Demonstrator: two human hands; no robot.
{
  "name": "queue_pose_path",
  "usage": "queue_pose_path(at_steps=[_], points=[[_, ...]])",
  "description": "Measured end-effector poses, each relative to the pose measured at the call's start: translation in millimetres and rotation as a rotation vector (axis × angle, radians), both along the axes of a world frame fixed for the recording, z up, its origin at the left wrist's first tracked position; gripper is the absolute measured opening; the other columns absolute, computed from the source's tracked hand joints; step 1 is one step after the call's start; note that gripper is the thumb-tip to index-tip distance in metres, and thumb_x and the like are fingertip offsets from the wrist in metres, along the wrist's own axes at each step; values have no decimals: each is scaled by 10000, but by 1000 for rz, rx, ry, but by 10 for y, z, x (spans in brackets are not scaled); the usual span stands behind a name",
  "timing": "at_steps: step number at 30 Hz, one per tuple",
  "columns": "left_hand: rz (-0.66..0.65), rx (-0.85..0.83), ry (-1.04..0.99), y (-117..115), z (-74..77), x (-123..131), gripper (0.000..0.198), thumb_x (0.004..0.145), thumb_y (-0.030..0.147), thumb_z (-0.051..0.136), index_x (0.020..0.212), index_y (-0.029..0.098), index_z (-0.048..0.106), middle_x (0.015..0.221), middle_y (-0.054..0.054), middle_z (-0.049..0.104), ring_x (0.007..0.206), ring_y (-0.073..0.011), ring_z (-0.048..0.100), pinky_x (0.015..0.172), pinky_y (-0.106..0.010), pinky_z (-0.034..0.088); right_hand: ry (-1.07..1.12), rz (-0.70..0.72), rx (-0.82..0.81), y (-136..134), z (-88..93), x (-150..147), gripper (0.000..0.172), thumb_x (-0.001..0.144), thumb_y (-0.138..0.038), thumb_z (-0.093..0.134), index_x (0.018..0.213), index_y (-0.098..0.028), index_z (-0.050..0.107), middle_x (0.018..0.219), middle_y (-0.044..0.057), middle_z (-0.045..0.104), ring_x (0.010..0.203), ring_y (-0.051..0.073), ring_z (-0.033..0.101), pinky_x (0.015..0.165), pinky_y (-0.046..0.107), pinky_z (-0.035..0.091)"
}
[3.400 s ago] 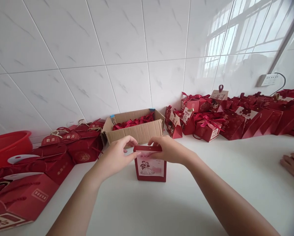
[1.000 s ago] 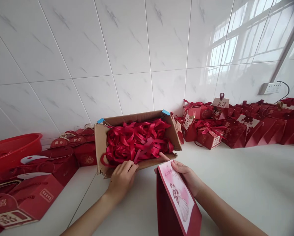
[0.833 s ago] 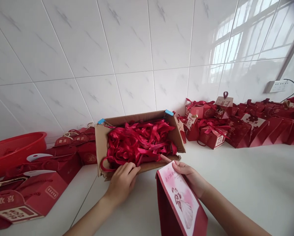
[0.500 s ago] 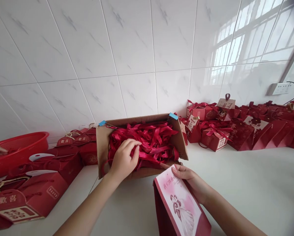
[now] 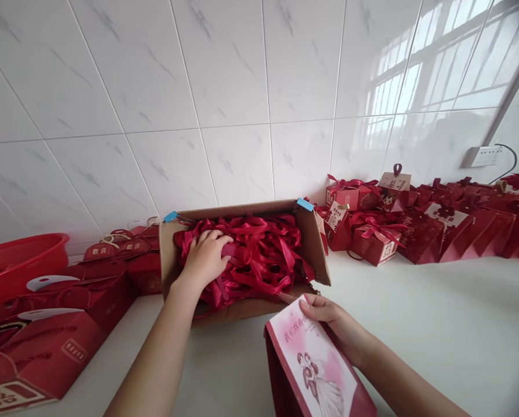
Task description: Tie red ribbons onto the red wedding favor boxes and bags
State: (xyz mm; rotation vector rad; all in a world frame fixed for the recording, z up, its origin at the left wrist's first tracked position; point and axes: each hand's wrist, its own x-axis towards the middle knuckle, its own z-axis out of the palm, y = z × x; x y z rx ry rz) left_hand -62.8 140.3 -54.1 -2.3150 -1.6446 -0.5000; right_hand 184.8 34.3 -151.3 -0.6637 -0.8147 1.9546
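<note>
My left hand (image 5: 208,256) is inside an open cardboard box (image 5: 247,310), its fingers curled among glossy dark-red ribbons (image 5: 259,249). A darker strip of ribbon shows between its fingertips and thumb. Lower right, my right hand (image 5: 331,318) grips the upper edge of a red gift box (image 5: 315,365), thumb on the front and fingers behind. The box's sloping pale-pink panel bears a drawn couple and writing. It tilts just in front of the cardboard box, and its bottom is cut off by the frame.
Finished-looking red gift boxes (image 5: 416,231) crowd the right side along the tiled wall (image 5: 237,156). More red boxes (image 5: 64,341) stand at left, by a red plastic basket (image 5: 33,249). A power strip (image 5: 483,155) is at far right. Everything stands on a white tabletop (image 5: 437,307).
My left hand has reached slightly left and deeper into the ribbons, with its fingers curling in. My right hand keeps its hold on the gift box. The view has shifted slightly right.
</note>
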Motion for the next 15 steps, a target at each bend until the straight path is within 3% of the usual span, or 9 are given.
queue_pose_path(at_steps=[6, 11, 15], points=[[61, 23, -19, -115, 144, -84, 305, 763, 167, 526, 1016, 257, 671, 1113, -93, 588, 1129, -358, 484, 888, -520, 417, -10, -10, -38, -34, -1, -4, 291, 719, -331, 770, 687, -123, 569, 640, 28, 642, 551, 113, 607, 575, 234, 475], [3, -28, -142, -230, 278, -150, 222, 743, 218, 567, 932, 251, 679, 918, -40, 615, 774, -212, 612, 693, -347, 492, -13, -11, -35, -46, 11, -2, 282, 717, -327, 773, 704, -116, 588, 635, 23, 639, 534, 105, 602, 565, 231, 482], [-22, 1, -284, -296, 380, -235, 197, 768, 248, 536, 917, 203, 657, 894, -41, 643, 711, -175, 616, 661, -300, 513, -8, -20, -46, -52, 33, -12, 283, 709, -329, 781, 702, -114, 597, 623, 27, 650, 537, 112, 617, 563, 228, 486]])
